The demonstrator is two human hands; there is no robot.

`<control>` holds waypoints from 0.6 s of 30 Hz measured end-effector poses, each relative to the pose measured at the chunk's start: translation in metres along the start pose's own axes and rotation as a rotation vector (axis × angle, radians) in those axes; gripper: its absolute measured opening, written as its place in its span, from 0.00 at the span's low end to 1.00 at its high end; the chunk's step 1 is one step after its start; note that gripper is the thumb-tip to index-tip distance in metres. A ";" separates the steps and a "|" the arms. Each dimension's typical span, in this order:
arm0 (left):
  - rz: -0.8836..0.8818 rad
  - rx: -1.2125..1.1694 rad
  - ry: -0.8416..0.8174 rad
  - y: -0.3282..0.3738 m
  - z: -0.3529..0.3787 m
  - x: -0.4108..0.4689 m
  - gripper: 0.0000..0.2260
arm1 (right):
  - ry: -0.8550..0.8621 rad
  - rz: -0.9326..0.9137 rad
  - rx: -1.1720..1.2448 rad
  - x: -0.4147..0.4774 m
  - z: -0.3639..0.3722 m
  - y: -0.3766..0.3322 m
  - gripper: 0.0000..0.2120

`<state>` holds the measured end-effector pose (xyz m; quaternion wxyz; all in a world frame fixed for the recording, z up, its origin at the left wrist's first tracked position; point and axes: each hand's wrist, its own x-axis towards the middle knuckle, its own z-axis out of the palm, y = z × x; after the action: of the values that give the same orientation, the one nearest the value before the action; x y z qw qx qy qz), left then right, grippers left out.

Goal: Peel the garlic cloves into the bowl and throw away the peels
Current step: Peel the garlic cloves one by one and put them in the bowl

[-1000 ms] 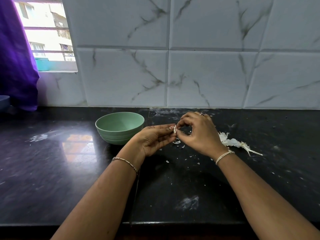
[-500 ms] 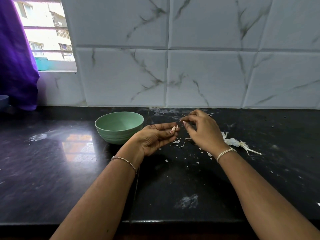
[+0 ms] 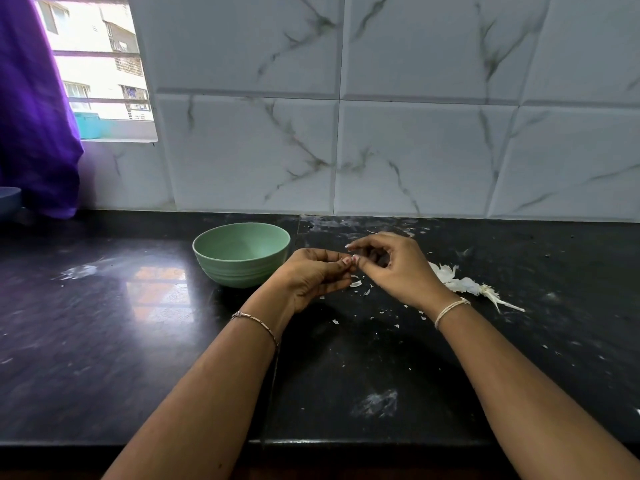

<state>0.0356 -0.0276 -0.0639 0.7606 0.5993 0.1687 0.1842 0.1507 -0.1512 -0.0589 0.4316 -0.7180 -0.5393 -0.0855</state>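
Black counter (image 3: 138, 341), left hand (image 3: 311, 278) pinches garlic clove (image 3: 350, 260), right hand (image 3: 398, 268) curled alongside, hold unclear

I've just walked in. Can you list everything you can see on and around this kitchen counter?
bowl: one, pale green, on the counter left of the hands
garlic clove: one, pale, pinched between both hands' fingertips
peel pile: one, white, on the counter right of the right hand
peel bits: many, white, scattered below the hands
counter: one, glossy black
wall tiles: several, white with grey veins, behind the counter
curtain: one, purple, far left
window: one, bright, upper left
dish: one, blue, left edge, cut off
left hand: one, holds the clove
right hand: one, picks at the clove
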 end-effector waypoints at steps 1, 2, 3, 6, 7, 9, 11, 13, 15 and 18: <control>0.008 -0.002 0.012 0.000 0.000 0.001 0.02 | 0.002 0.009 0.006 0.000 0.001 0.000 0.08; 0.018 -0.006 0.025 -0.001 0.000 0.001 0.02 | 0.012 0.020 0.020 0.000 0.002 0.000 0.07; 0.029 -0.009 0.035 -0.001 0.001 0.001 0.02 | 0.024 0.037 0.041 0.001 0.003 0.000 0.06; 0.070 -0.002 0.026 -0.001 0.003 0.001 0.03 | 0.056 0.144 0.086 0.001 0.002 0.000 0.04; 0.087 0.005 0.021 -0.001 0.004 0.001 0.04 | 0.061 0.190 0.109 0.002 0.001 0.000 0.03; 0.142 0.041 0.038 -0.002 0.006 0.001 0.08 | 0.056 0.292 0.255 0.001 0.000 -0.004 0.02; 0.216 0.127 0.076 -0.002 0.007 0.002 0.10 | 0.041 0.384 0.458 -0.001 -0.001 -0.010 0.04; 0.272 0.187 0.095 -0.002 0.008 0.002 0.09 | 0.031 0.453 0.617 -0.002 -0.002 -0.015 0.06; 0.301 0.202 0.095 -0.002 0.008 0.002 0.09 | 0.018 0.514 0.726 -0.002 -0.002 -0.017 0.07; 0.317 0.192 0.082 -0.002 0.007 0.003 0.09 | -0.005 0.595 0.839 -0.001 -0.002 -0.019 0.08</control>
<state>0.0416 -0.0323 -0.0644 0.6539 0.6802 0.1197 0.3090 0.1346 -0.1524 -0.0482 0.6870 -0.6055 -0.3007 0.2664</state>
